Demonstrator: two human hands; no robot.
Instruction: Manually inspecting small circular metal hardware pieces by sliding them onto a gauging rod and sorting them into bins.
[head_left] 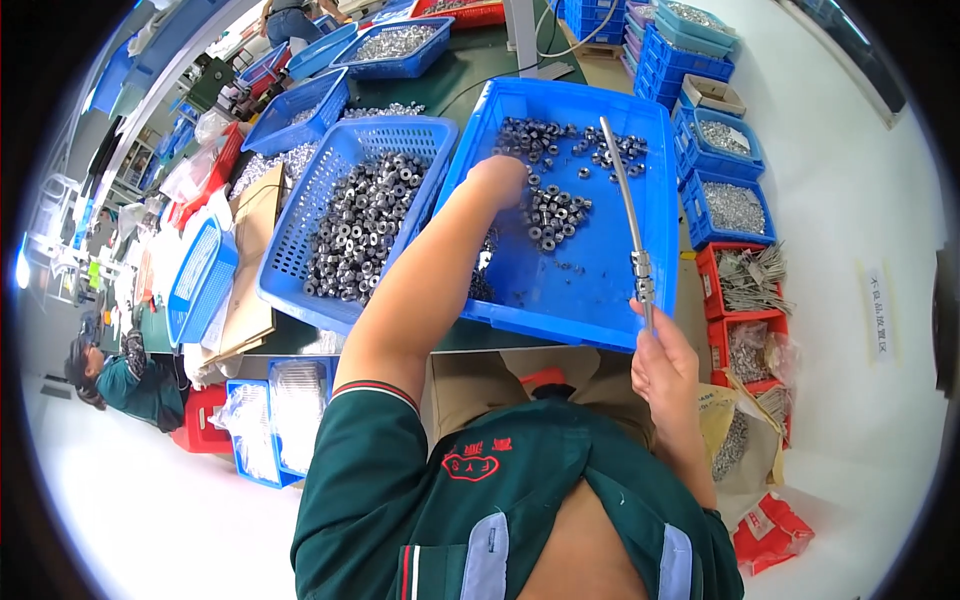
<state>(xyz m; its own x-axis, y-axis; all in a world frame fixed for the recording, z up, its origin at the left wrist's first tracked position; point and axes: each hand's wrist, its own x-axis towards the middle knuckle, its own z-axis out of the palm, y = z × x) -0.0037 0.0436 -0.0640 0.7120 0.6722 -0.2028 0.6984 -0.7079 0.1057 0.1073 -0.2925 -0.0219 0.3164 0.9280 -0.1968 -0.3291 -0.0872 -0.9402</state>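
At far left, low: another person in a green top, bent over, well apart from the work.

Next to that, on the bench edge: a small blue basket standing tilted, beside a flat piece of brown cardboard.

Under the bench: a blue crate holding clear bags of small metal parts.

Then a blue perforated basket, filled with a heap of dark metal rings.

Just right of it, touching side by side: a solid blue tray, tilted toward the person, with scattered small metal rings in the upper half and a bare floor in the lower half.

Left hand reaching over the near wall of the tray, down among the rings. Fingers folded away from the camera, so cannot tell how far open or whether a ring is held; probably only touching the pile.

Right hand at the near right corner of the tray, fingers closed around the lower end of a long thin metal rod. Rod slanting up and away over the tray, tip near the rings at the far side.

At right, on the floor: stacked blue bins with silver parts, and red bins with metal pieces.
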